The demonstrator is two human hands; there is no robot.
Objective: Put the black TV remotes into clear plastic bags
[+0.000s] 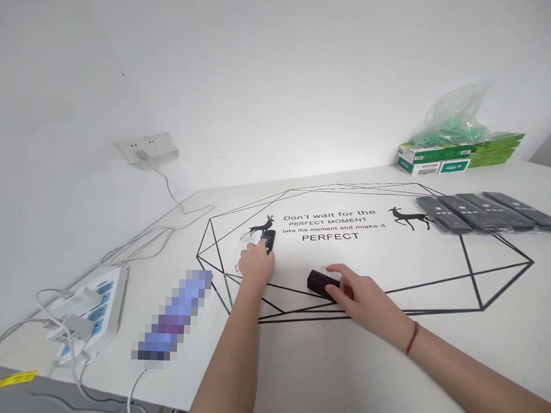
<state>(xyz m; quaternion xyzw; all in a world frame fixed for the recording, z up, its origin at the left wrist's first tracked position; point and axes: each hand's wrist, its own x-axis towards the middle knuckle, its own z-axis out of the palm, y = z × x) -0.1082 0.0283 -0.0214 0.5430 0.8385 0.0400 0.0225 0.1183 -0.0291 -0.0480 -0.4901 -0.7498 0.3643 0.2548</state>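
Observation:
My left hand rests on the white table with its fingers curled round a small black remote, whose top end sticks out beyond the fingertips. My right hand lies further right, its fingers closed on the end of a short dark cylinder-like piece lying on the table. A red cord circles my right wrist. Both hands sit on a printed mat with black lines, deer figures and lettering.
Several black remotes lie in a row at the right. Green and white boxes with a plastic bag on top stand at the far right. A white power strip with cables sits at the left edge, a wall socket above it.

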